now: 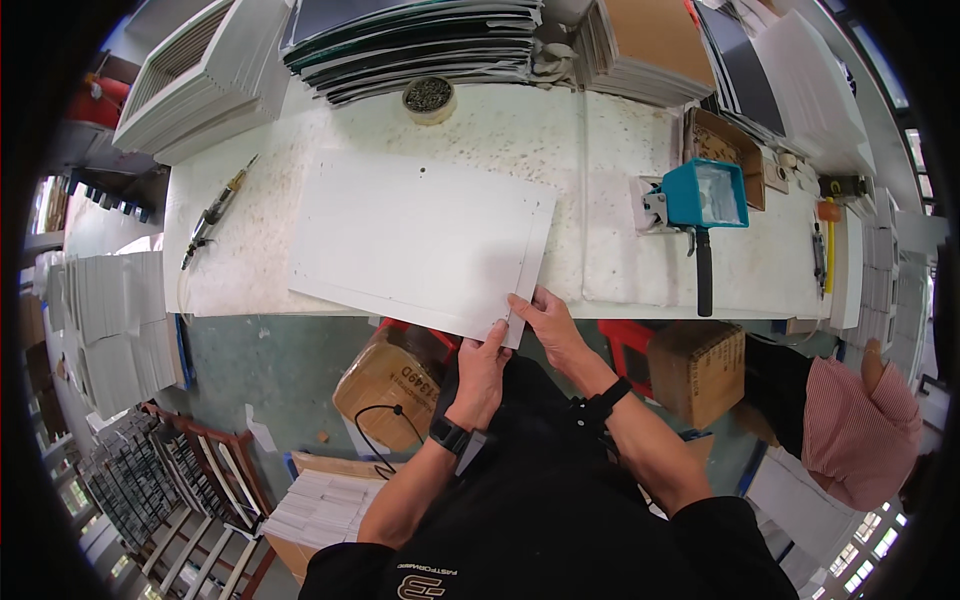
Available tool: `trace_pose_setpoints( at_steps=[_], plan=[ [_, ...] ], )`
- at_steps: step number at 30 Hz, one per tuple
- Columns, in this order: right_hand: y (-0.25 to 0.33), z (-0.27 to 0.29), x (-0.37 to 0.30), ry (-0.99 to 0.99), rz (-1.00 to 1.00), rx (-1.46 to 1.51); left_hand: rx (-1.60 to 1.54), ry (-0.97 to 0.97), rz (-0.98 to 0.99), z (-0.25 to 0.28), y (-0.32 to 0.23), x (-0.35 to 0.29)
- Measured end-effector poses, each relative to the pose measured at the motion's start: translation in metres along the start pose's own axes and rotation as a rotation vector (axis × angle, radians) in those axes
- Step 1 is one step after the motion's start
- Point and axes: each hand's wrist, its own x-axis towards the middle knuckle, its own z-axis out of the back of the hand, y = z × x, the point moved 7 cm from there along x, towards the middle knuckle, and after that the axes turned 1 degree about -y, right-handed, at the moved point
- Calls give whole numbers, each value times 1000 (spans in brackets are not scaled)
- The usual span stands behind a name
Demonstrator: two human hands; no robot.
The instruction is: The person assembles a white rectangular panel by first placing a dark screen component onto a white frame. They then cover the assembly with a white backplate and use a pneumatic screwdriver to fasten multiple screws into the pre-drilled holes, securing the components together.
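A flat white panel (410,235) lies at a slant on the worktable, its near right corner jutting over the front edge. There is a small dark hole near its far edge, and a thin line runs along its near and right sides. My left hand (482,372) grips the near edge by that corner, thumb on top and fingers underneath. My right hand (547,322) closes on the right edge just beside it, also with the thumb on the upper face.
On the white worktable (500,120) are a round tub of small metal pieces (429,97), a pen-shaped power tool (215,212) and a teal box-shaped tool with black handle (706,193). Stacked panels (410,45) line the back. Cardboard boxes (697,370) stand below; another person (862,425) is at right.
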Motion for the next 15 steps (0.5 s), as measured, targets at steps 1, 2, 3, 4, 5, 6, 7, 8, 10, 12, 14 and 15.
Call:
trace_pose_setpoints(
  at_steps=[1,2,3,4,5,6,7,8,10,12,14,15],
  plan=[
    [4,0,3,20,-30,-17,7,-9,-3,3,-1,-2],
    [5,-1,6,42,-60,-35,14,-18,-7,5,-2,-5],
    [4,-4,7,60,-46,-27,21,-28,-11,8,-3,-8],
    [4,-7,8,78,-31,-19,22,-30,-28,10,-4,-9],
    [3,-11,8,96,-15,-12,23,-33,-46,11,-5,-11],
    [2,-12,8,87,-2,-10,24,-36,-64,13,-6,-12],
    [3,-15,6,78,6,-9,27,-50,-70,15,-5,-13],
    [3,-18,5,69,15,-9,30,-65,-76,16,-3,-12],
    [1,-23,5,56,54,-12,5,-76,-92,16,-3,-13],
    [0,-23,5,47,80,-15,-52,-68,-111,14,-5,-15],
    [-2,-26,6,47,88,-17,-25,-75,-140,14,-9,-17],
    [-3,-27,6,48,91,-18,-10,-78,-153,15,-11,-17]
  ],
)
